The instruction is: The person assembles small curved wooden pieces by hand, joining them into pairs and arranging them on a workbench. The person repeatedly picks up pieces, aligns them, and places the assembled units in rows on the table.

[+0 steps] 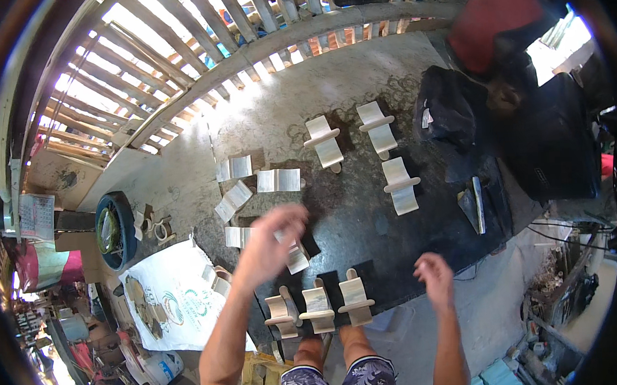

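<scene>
Six crossbarred curved pieces [353,292] on the black tabletop [355,242] look finished, plain curved pieces [278,181] around its left side seemingly remain, your left hand [268,244] there hides its grip, and your right hand [436,280] hangs loosely open, empty.

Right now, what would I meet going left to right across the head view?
Printed sheet, blue basin, front row of three curved pieces, shiny strip, black case.
</scene>
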A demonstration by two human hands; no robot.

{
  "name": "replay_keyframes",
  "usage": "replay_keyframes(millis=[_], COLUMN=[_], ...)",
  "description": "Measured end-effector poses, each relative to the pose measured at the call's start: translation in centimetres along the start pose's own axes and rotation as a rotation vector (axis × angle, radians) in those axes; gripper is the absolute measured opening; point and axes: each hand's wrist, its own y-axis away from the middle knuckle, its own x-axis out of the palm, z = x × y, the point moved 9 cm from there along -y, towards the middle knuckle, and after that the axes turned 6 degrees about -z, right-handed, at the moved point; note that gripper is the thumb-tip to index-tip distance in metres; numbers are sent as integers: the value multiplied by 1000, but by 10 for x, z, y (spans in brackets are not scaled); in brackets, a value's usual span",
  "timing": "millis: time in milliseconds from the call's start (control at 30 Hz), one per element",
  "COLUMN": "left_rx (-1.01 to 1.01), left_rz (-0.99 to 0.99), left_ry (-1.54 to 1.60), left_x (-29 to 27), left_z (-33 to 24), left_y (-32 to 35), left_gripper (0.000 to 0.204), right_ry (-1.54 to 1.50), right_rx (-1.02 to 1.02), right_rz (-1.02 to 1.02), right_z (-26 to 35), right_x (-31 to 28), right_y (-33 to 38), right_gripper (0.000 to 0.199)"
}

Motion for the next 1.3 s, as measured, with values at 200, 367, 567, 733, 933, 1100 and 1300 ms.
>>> replay_keyframes(millis=[200, 367, 567, 733, 933, 1100, 1300], left_rx=[12, -99, -133, -114, -133, -267, -242], left_rz=[467, 602, 660, 527, 325, 228, 217], left_ry=[-92, -181, -66, 12, 70, 50, -37], left_x=[121, 161, 171, 149, 115, 96, 101], left_z=[14, 57, 62, 55, 59, 68, 73], left_y=[75, 80, 79, 44, -48, -95, -105], left_gripper=[43, 49, 54, 50, 48, 57, 60], right_ry=[-275, -514, -400, -348, -288, -292, -314], right_rx=[447, 541, 487, 369, 138, 138, 204], right_rz=[354, 295, 345, 364, 406, 446, 444], right_z=[-65, -67, -59, -20, 38, 61, 57], right_x=[80, 109, 125, 135, 161, 179, 178], right_y=[139, 150, 131, 95, 6, -50, -68], right_gripper=[53, 57, 41, 36, 33, 34, 35])
